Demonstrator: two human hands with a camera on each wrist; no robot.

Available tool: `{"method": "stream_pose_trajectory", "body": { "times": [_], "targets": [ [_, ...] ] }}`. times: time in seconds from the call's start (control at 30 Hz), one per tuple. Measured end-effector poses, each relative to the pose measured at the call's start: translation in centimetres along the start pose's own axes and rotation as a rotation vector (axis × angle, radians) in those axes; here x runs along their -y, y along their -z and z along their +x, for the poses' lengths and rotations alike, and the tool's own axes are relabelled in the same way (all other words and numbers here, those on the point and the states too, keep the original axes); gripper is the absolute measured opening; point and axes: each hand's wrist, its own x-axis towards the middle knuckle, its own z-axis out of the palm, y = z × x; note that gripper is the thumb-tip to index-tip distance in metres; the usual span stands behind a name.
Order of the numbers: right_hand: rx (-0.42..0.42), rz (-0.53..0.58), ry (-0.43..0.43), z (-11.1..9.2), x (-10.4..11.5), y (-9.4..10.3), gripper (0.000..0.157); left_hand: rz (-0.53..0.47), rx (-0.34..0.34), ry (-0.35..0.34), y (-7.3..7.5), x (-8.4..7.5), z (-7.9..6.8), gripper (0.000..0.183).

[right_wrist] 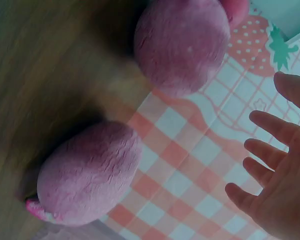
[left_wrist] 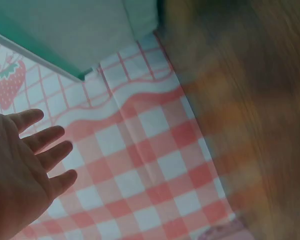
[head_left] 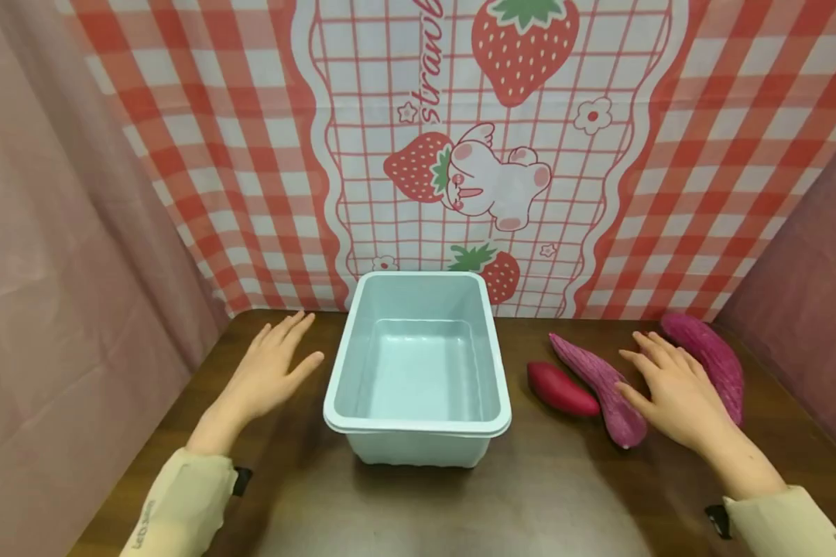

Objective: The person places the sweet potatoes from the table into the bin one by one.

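A pale blue plastic tub [head_left: 418, 427] stands on the table between my hands. My left hand [head_left: 268, 375] is held to its left with fingers spread, holding nothing; its palm [left_wrist: 15, 175] shows in the left wrist view. My right hand [head_left: 679, 394] hovers, fingers spread, over the purple vegetables, also holding nothing. Just left of it lies a long purple sweet potato [head_left: 599, 379] with a tapered end, wrinkled in the right wrist view. Beside that is a smaller, smooth dark red sweet potato [head_left: 563, 389]. A thick curved purple vegetable [head_left: 712, 360] lies right of the hand, partly hidden by it.
The brown wooden table [head_left: 432, 510] meets a red-and-white checked strawberry cloth [head_left: 265, 155] at its back edge. Pink curtains [head_left: 63, 271] hang at both sides. A small bright pink piece [right_wrist: 37, 210] shows beside the curved vegetable in the right wrist view.
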Motion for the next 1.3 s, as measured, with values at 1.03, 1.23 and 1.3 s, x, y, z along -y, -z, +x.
{"method": "stream_pose_trajectory", "body": {
  "times": [1.03, 1.23, 1.3],
  "targets": [
    [0.162, 0.25, 0.023, 2.9, 6.4, -3.2, 0.045, -0.542, 0.044, 0.055, -1.4, -3.8, 0.1, 0.049],
    [0.191, 0.241, 0.004, 2.9, 6.5, -3.8, 0.044, -0.633, 0.046, 0.141, -1.9, -4.0, 0.3, 0.047],
    [0.195, 0.232, 0.002, 2.8, 6.4, -3.9, 0.044, -0.665, 0.055, 0.171, -2.1, -4.2, 0.4, 0.047]
  ]
}}
